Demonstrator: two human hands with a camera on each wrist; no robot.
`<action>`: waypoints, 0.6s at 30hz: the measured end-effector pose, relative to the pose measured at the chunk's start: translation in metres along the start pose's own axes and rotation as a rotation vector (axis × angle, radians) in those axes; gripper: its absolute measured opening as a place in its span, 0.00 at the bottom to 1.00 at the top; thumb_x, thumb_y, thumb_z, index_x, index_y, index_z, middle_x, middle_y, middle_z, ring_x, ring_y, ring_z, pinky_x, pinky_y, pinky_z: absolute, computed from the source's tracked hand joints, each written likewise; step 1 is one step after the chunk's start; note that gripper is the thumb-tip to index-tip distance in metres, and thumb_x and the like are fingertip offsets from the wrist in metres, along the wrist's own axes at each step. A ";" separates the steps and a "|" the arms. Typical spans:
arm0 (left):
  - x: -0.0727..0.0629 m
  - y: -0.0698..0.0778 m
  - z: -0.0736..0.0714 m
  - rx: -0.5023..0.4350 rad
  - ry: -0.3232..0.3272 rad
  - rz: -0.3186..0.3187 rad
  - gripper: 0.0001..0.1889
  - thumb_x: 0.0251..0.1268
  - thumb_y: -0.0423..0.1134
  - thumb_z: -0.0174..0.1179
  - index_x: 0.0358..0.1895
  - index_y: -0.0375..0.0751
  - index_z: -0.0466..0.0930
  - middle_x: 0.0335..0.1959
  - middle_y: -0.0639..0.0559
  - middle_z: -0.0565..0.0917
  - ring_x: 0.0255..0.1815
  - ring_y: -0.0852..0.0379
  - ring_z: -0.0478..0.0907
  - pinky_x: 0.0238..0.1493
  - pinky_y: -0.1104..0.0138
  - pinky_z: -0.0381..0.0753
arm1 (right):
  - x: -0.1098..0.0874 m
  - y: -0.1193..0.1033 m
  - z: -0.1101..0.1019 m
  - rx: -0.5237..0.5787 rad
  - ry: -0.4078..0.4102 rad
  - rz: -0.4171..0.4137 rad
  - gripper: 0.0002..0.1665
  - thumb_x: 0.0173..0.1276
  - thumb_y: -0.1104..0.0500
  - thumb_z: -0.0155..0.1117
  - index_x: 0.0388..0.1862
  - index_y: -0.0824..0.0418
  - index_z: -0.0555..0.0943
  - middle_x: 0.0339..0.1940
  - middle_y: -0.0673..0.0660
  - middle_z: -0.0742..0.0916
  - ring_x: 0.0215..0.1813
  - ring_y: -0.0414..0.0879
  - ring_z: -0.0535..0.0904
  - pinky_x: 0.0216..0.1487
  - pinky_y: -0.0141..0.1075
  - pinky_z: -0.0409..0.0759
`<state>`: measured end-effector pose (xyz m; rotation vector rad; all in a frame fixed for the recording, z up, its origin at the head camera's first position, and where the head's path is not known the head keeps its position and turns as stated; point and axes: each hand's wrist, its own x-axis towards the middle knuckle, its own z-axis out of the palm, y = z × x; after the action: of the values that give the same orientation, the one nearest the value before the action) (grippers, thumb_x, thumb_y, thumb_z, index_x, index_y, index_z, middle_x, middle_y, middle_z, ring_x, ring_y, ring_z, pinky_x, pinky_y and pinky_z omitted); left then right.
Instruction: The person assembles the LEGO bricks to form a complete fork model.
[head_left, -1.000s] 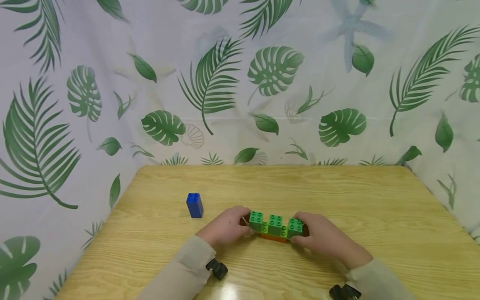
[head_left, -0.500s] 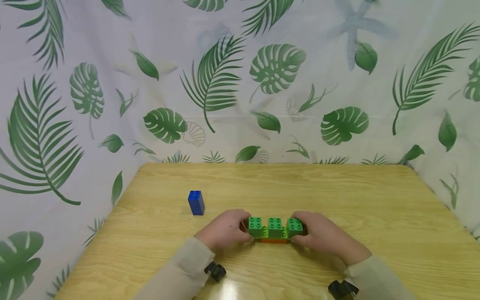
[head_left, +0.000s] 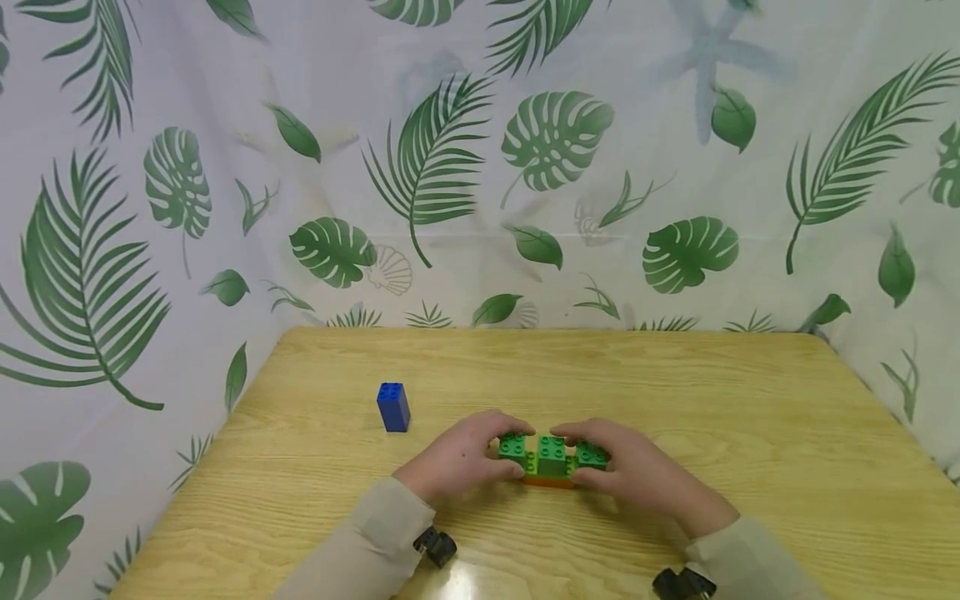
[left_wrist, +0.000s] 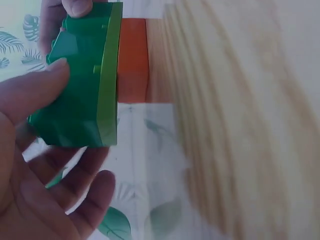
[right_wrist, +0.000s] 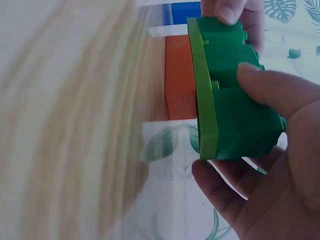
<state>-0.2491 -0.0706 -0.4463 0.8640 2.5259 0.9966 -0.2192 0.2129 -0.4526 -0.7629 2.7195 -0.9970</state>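
Beige sleeves [head_left: 358, 533], black wrist cameras [head_left: 435, 547]

A yellowish-brown, wood-grained table [head_left: 712, 383] carries a tall blue rectangular plastic block [head_left: 393, 408], upright on the left, and an orange rectangular plastic block [head_left: 549, 482], nearer and further right.

Wooden table [head_left: 570, 371], backdrop [head_left: 465, 167] (leaf-printed).

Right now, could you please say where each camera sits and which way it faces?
Head: on the person's head, facing forward and down at the table; left hand, right hand and sleeves show.
Left wrist: on that wrist, facing right along the green blocks; both hands show.
Right wrist: on that wrist, facing left along them; both hands show.
Wrist views share the orange block.
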 end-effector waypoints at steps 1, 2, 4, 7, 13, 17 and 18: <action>0.001 0.000 0.000 0.008 -0.005 0.024 0.25 0.68 0.51 0.67 0.67 0.62 0.76 0.59 0.65 0.77 0.54 0.65 0.74 0.58 0.61 0.75 | 0.000 0.000 0.000 -0.014 0.003 -0.018 0.32 0.70 0.49 0.70 0.72 0.42 0.74 0.60 0.47 0.82 0.58 0.47 0.78 0.55 0.50 0.78; 0.002 0.001 0.001 0.015 -0.007 0.045 0.24 0.69 0.52 0.66 0.68 0.63 0.76 0.59 0.65 0.77 0.54 0.65 0.74 0.57 0.61 0.75 | 0.000 -0.001 0.000 -0.025 0.005 -0.026 0.31 0.70 0.49 0.69 0.72 0.41 0.74 0.60 0.46 0.82 0.58 0.46 0.78 0.55 0.50 0.78; 0.003 0.000 0.001 0.026 -0.009 0.070 0.24 0.71 0.52 0.64 0.68 0.65 0.75 0.59 0.65 0.77 0.54 0.67 0.74 0.57 0.62 0.75 | 0.000 -0.002 0.001 -0.029 0.010 -0.030 0.31 0.71 0.49 0.69 0.72 0.42 0.74 0.59 0.45 0.82 0.57 0.46 0.79 0.55 0.50 0.78; 0.005 0.002 0.002 0.041 0.004 0.065 0.24 0.70 0.53 0.64 0.68 0.64 0.75 0.60 0.65 0.77 0.56 0.67 0.74 0.59 0.62 0.75 | 0.000 -0.003 0.001 -0.032 0.025 -0.007 0.31 0.70 0.46 0.69 0.71 0.45 0.76 0.59 0.47 0.83 0.58 0.48 0.79 0.55 0.51 0.78; 0.017 0.009 0.008 0.056 -0.002 0.031 0.23 0.64 0.54 0.70 0.60 0.55 0.80 0.50 0.65 0.81 0.47 0.66 0.76 0.51 0.66 0.76 | 0.006 -0.006 0.005 -0.034 0.053 0.065 0.30 0.65 0.40 0.71 0.62 0.50 0.81 0.55 0.48 0.85 0.49 0.42 0.79 0.49 0.45 0.78; 0.023 0.011 0.014 0.120 -0.005 0.023 0.21 0.59 0.52 0.74 0.54 0.53 0.82 0.41 0.66 0.81 0.39 0.66 0.76 0.45 0.69 0.76 | 0.012 -0.010 0.010 -0.042 0.047 0.114 0.24 0.62 0.44 0.76 0.54 0.51 0.84 0.46 0.45 0.86 0.42 0.40 0.78 0.45 0.42 0.77; 0.024 0.012 0.015 0.144 -0.001 0.025 0.21 0.58 0.51 0.75 0.54 0.53 0.82 0.40 0.66 0.81 0.38 0.66 0.76 0.44 0.69 0.76 | 0.013 -0.011 0.011 -0.051 0.046 0.121 0.23 0.61 0.46 0.77 0.52 0.51 0.84 0.44 0.44 0.86 0.40 0.39 0.78 0.43 0.41 0.77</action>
<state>-0.2557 -0.0412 -0.4499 0.9369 2.6179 0.8295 -0.2226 0.1928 -0.4532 -0.5812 2.8018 -0.9337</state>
